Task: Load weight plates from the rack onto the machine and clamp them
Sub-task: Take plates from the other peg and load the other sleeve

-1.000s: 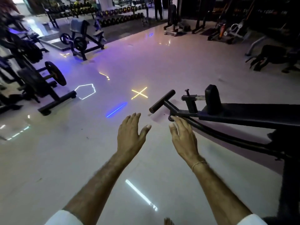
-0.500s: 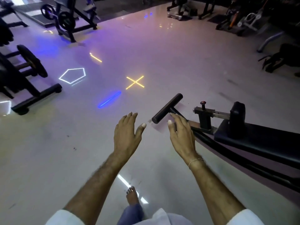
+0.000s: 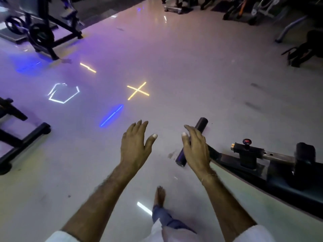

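Head view: both your arms reach forward over a pale glossy floor [image 3: 201, 67]. Your left hand [image 3: 135, 144] is spread flat, palm down, fingers apart, thumb out to the right; it holds nothing and touches nothing. Your right hand [image 3: 196, 147] is also spread and empty, palm turned inward, and it overlaps a short black bar [image 3: 201, 124] in the picture; whether it touches the bar you cannot tell from here. A thin band sits on your right wrist.

The bar is the end of the machine [image 3: 279, 172], a low black frame running off to the lower right. On it stands a small post with a red knob [image 3: 247, 141] and a holed steel tube [image 3: 276, 155], with a black pad [image 3: 305, 151] just behind.

Weight plates [image 3: 41, 34] hang on a black stand at the upper left, well apart from both hands and from the machine. Another black rack foot [image 3: 26, 138] shows at the left edge; its top is cut off.

Colored light reflections lie on the floor between you and the plates: a yellow cross [image 3: 138, 91], a blue streak [image 3: 111, 115], a white outline [image 3: 63, 93].

1 bare foot [image 3: 160, 195] steps forward below your hands, with blue trouser cloth [image 3: 166, 218] behind it and white sleeves at the bottom edge.
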